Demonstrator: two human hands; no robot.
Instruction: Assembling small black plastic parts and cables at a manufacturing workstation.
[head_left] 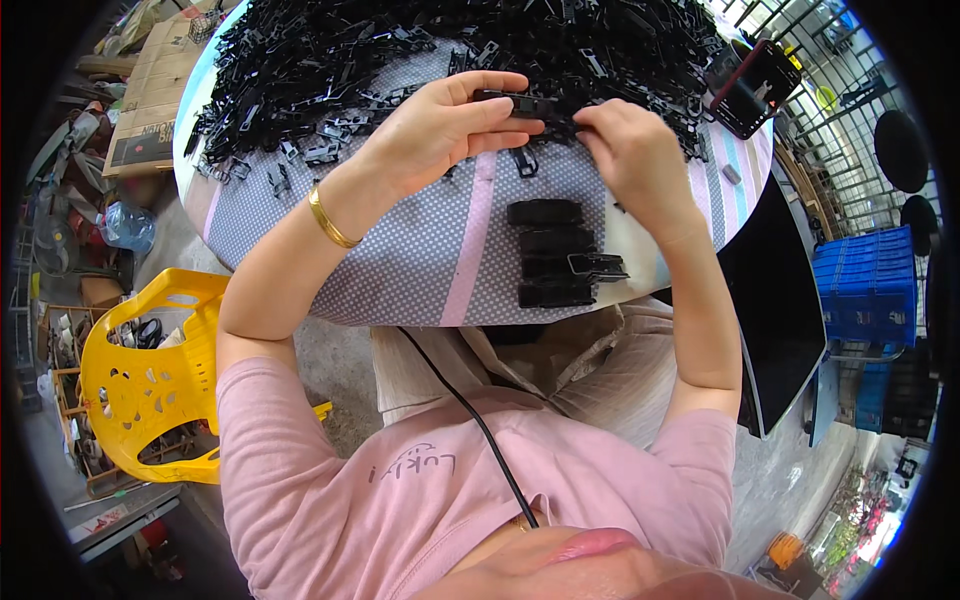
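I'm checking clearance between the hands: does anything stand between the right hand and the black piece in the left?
Nothing is plainly in the way between the right hand and the black piece in the left hand, though the dark heap beyond could hide a small part.

A round table (390, 270) is wearing a grey dotted cloth with pink stripes, and a yellow plastic chair (185, 375) is standing to its left on a grey floor (780, 470). Cardboard (165, 85) and a clear plastic bottle (130, 228) are sitting among clutter farther left. On the right, blue crates (865, 290) are resting near metal bars (850, 60), while brightness is showing between these bars and around greenery (845, 545) at the lower right.
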